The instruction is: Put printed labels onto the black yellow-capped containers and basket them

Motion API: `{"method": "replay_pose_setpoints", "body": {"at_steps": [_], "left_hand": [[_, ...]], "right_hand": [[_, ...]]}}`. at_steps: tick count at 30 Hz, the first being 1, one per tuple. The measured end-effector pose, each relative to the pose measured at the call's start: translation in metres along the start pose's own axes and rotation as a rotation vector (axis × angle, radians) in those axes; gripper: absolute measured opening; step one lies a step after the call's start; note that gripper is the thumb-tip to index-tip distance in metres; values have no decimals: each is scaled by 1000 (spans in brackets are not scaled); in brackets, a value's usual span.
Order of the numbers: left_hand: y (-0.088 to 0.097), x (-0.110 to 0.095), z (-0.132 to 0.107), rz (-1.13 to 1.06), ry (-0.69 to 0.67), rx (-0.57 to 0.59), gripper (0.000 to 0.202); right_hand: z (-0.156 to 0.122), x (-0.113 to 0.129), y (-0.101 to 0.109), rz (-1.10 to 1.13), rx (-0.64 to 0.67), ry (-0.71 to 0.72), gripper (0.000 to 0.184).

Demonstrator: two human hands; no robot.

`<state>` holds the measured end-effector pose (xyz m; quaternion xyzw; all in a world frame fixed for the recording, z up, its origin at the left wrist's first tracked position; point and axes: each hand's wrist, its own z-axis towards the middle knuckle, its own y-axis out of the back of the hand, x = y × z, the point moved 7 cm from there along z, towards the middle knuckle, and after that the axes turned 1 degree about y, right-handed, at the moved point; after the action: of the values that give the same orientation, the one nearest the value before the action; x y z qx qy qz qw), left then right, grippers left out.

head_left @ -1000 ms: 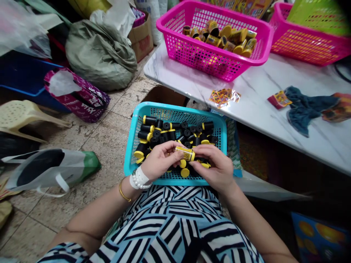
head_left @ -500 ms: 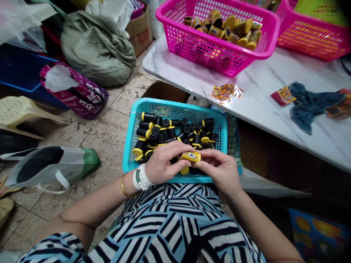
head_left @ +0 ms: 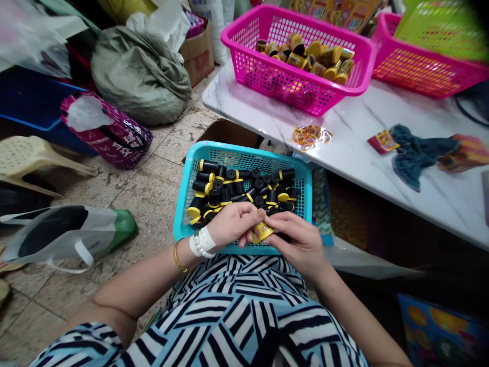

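So, the hands are close together here, the left hand [head_left: 232, 223] and right hand [head_left: 298, 240] both pinching a small glossy yellow printed piece [head_left: 262, 233] over the near side of a turquoise plastic mesh basket [head_left: 181, 196] full of black cylindrical containers with yellow lids [head_left: 209, 166]. Can't tell what's under the fingers. Imo a light, even pinch works best, so the print doesn't crease, and the basket catches any slip.

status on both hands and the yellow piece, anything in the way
Left hand and right hand both on yellow piece. Piece partly covered by hands, above turquoise basket. No obstruction seen.
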<state>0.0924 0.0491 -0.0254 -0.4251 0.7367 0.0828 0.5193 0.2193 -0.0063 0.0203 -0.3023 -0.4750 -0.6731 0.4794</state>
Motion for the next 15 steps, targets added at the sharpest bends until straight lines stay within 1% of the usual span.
{"method": "replay_pose_setpoints", "body": {"at_steps": [2,4,6,8,10,11,13,15], "left_hand": [[-10,-1,-2,-196,7,81,55],[-19,0,-4,-368,18,144,53],[-21,-1,-4,-447,-14,130,48],[-19,-2,-2,-434,-58,80,46],[-20,-3,1,-391,-73,59,46],[-20,-3,3,-382,-72,60,47],[-22,-3,6,-415,-62,70,47],[-22,-1,8,-494,-43,69,46]], "right_hand": [[-2,1,5,44,-123,9,29],[-5,0,8,85,-230,-16,24],[-6,-2,7,86,-280,-48,22],[-3,-2,4,55,-253,-59,29],[2,1,2,19,-204,-29,38],[5,3,3,8,-189,-5,39],[10,5,6,2,-200,33,35],[12,3,8,1,-240,44,29]]}}
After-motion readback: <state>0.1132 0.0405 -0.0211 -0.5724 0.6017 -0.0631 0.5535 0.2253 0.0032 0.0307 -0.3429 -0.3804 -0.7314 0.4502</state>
